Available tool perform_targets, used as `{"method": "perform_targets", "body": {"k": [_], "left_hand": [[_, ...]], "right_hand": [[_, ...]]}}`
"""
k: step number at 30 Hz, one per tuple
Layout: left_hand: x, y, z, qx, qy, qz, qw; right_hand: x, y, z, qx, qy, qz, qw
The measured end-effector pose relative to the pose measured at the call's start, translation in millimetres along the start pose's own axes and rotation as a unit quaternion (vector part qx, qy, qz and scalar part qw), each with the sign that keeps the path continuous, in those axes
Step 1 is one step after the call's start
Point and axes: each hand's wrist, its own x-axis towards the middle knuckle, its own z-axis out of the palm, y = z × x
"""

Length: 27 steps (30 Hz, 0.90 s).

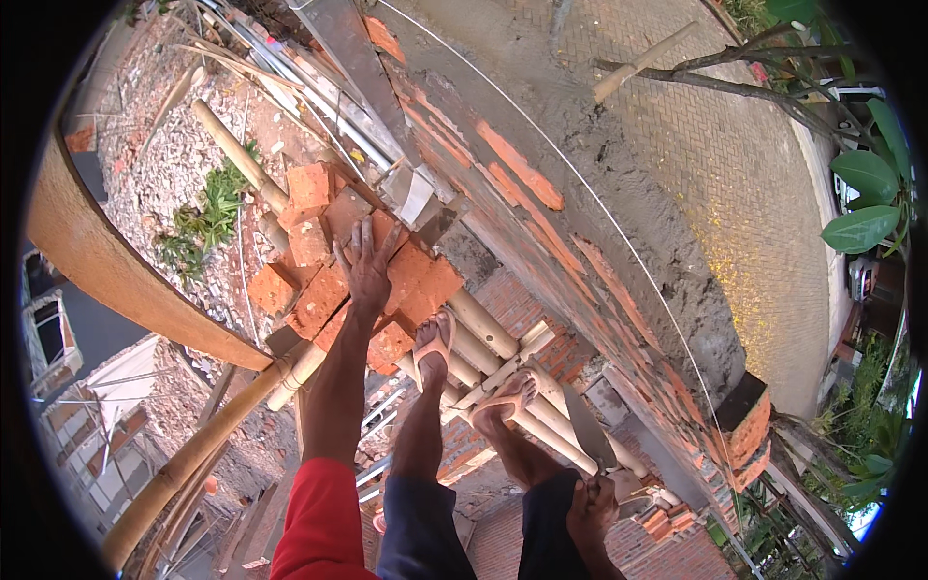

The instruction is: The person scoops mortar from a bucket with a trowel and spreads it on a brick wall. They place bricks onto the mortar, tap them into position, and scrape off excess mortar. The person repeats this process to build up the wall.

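Observation:
My left hand (367,275) reaches forward over a pile of orange-red bricks (319,295). Its fingers are stretched out and spread on or just above the top bricks; I cannot tell if it touches them. Low on the right, beside my knee, my right hand (592,512) is closed around the handle end of a trowel (590,430). The trowel's grey blade points forward past my foot, and its handle is mostly hidden by the fingers. Right of the pile runs a brick wall (522,169) with wet grey mortar (619,193) along its top.
My sandalled feet stand on bamboo poles (474,348) high above the ground. A taut string (580,174) follows the wall, ending near a brick block (749,435). A curved orange-brown board (126,251) and a bamboo pole (184,464) are at left. Rubble (145,145) lies below.

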Motion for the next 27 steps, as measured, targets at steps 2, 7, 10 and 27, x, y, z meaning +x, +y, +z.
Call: {"method": "perform_targets", "body": {"k": [2,7,10,27], "left_hand": [[-3,4,-2,-0.046,0.017,0.010,0.999],[0,-14,-3,-0.089,0.003,0.147,0.985],[3,-29,-3,-0.116,0.021,0.100,0.988],[18,172,-435,-0.252,-0.061,0.529,0.808]], "right_hand": [[-1,3,1,-0.017,0.019,-0.040,0.999],[6,0,4,-0.037,0.012,-0.058,0.998],[8,-5,3,-0.019,0.021,-0.078,0.997],[-43,-53,16,-0.025,-0.023,0.247,0.968]]}}
